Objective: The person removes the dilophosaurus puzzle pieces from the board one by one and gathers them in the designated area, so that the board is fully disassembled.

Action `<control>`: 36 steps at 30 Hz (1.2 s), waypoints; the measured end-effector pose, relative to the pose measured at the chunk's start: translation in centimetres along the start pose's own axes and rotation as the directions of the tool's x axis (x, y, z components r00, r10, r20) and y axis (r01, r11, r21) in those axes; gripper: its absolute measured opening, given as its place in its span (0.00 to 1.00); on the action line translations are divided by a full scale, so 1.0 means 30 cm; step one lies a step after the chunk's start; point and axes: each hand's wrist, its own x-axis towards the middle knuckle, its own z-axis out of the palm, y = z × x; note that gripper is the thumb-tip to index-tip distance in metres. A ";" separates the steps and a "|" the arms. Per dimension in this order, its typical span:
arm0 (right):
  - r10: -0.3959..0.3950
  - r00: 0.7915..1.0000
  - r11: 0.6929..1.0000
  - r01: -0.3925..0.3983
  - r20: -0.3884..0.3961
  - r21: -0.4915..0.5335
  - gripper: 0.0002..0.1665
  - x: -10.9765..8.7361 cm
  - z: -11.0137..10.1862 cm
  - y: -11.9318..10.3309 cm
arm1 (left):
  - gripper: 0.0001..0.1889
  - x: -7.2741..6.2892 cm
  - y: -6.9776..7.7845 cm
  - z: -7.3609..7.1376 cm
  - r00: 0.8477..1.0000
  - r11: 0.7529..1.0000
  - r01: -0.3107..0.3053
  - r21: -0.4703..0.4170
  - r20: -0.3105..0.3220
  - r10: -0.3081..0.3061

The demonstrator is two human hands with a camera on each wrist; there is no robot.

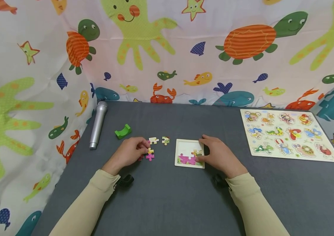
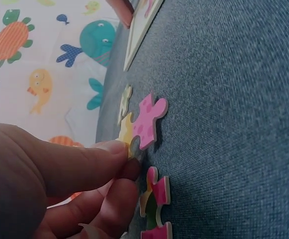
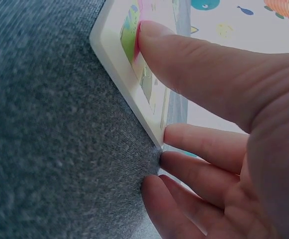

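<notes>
My left hand pinches a yellow and pink puzzle piece between thumb and fingertip, low over the table. Around it lie a pale piece with yellow, a multicoloured piece and a red-and-green piece, partly cut off below. Farther right, a small square puzzle tray with a pale rim lies flat; joined pink pieces fill part of its lower half. My right hand holds the tray's right side, thumb on top over the pieces and index finger against the outer edge.
A green curved block lies behind my left hand. A silver microphone-shaped cylinder rests near the table's left edge. On the right is a large board with insect pictures. A curtain printed with sea animals borders the dark table.
</notes>
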 end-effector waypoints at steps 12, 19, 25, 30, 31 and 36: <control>0.005 1.000 1.000 -0.005 0.000 0.004 0.48 -0.003 -0.001 0.003 | 0.05 0.005 0.003 -0.003 1.000 1.000 -0.003 0.024 -0.006 0.003; 0.005 1.000 1.000 -0.005 0.000 0.008 0.48 -0.002 -0.003 -0.002 | 0.05 0.001 0.022 0.000 0.999 0.999 -0.022 0.035 -0.025 0.023; -0.005 1.000 1.000 0.005 0.001 0.008 0.48 -0.005 -0.004 0.002 | 0.05 0.027 0.124 0.047 0.995 0.994 -0.096 0.048 -0.016 0.097; 0.001 1.000 1.000 -0.002 0.019 0.012 0.49 -0.006 -0.009 0.013 | 0.04 0.087 0.236 0.137 0.977 0.974 -0.213 0.083 0.031 0.211; 0.003 1.000 1.000 -0.003 0.021 0.014 0.49 -0.006 -0.010 0.014 | 0.04 0.101 0.257 0.156 0.972 0.969 -0.233 0.087 0.047 0.230; -0.014 1.000 1.000 0.013 0.027 0.025 0.50 -0.006 -0.015 0.021 | 0.09 0.158 0.344 0.243 0.951 0.952 -0.291 0.094 0.133 0.278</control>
